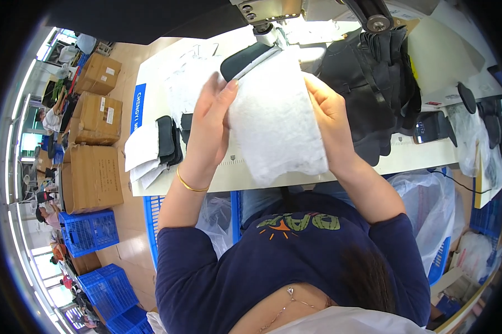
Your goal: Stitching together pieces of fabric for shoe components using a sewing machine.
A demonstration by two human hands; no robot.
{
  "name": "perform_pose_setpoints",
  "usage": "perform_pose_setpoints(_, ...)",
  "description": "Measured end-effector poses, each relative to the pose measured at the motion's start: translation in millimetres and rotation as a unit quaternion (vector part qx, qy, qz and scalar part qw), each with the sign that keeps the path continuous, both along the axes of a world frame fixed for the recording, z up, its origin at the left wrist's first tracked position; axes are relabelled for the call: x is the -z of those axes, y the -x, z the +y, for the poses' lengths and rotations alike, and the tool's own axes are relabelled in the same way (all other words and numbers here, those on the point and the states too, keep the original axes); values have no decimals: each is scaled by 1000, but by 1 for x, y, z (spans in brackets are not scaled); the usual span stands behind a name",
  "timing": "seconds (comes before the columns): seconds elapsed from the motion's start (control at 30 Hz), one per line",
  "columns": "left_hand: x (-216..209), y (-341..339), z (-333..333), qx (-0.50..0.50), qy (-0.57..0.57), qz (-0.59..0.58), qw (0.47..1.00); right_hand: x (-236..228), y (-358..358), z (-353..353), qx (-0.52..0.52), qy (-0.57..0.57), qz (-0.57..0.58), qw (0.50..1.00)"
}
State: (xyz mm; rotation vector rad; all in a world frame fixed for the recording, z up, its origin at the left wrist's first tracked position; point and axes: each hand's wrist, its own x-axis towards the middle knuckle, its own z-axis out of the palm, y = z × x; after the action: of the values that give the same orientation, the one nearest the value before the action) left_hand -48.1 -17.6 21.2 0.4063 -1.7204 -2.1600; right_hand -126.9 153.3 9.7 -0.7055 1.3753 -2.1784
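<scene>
A piece of white padding (pixel 276 119) hangs over the front of the sewing table, its upper end under the sewing machine's needle area (pixel 267 34). A black fabric piece with a pale edge (pixel 245 60) lies at its upper left. My right hand (pixel 329 114) grips the padding's right edge, thumb on top and the other fingers hidden beneath. Beside its left edge is my left hand (pixel 211 119), fingers stretched and apart, slightly blurred. The left thumb tip meets the corner where padding and black fabric come together.
Stacked white-and-black pieces (pixel 159 145) lie at the table's left front. Black fabric panels (pixel 367 89) are heaped on the right, near a phone (pixel 431 127). Cardboard boxes (pixel 95 175) and blue crates (pixel 89 234) stand left on the floor. Plastic-lined blue bins (pixel 437 256) sit below the table.
</scene>
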Motion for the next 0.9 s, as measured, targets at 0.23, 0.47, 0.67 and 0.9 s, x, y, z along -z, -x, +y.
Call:
perform_pose_setpoints(0.23, 4, -1, 2, 120, -165, -53, 978, 15, 13, 15, 167, -98, 145, 970)
perform_pose_setpoints(0.47, -2, -11, -59, -39, -14, -38, 998, 41, 42, 48, 338, -253, 335, 842)
perform_pose_setpoints(0.67, -85, -90, -224, 14, 428, -444, 787, 56, 61, 79, 416, -443, 534, 588)
perform_pose_setpoints(0.9, 29, -28, -213, -71, 640, -213, 735, 61, 62, 71, 415, -483, 554, 537)
